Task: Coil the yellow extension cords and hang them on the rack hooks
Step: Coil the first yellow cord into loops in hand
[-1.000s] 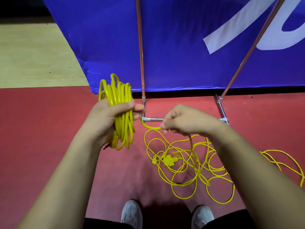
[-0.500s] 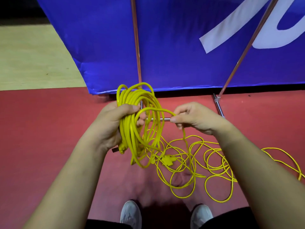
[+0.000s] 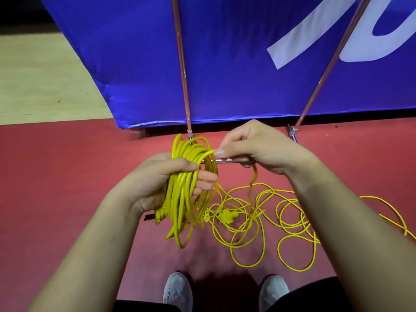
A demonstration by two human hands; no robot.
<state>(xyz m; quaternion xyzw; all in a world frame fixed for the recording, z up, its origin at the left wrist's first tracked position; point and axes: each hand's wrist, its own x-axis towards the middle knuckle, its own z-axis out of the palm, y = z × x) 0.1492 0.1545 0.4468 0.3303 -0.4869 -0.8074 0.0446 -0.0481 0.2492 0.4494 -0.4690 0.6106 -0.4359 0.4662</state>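
One cord (image 3: 180, 199), gripped: left hand (image 3: 153, 183), right hand (image 3: 261, 147)

Red floor (image 3: 56, 188): yellow cord (image 3: 292, 221) sprawled in loose tangled loops right of centre, yellow socket end (image 3: 226, 216) lying among them. Metal rack base bar (image 3: 225, 160) sits on it, plus two grey shoes (image 3: 177, 291). Tan floor (image 3: 45, 82) far left.

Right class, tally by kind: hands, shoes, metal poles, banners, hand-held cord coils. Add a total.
Hands: 2, left hand and right hand
Shoes: 2, left shoe and right shoe
Poles: 2, left pole and right pole
Blue banner: 1
Held cord coil: 1
Total: 8
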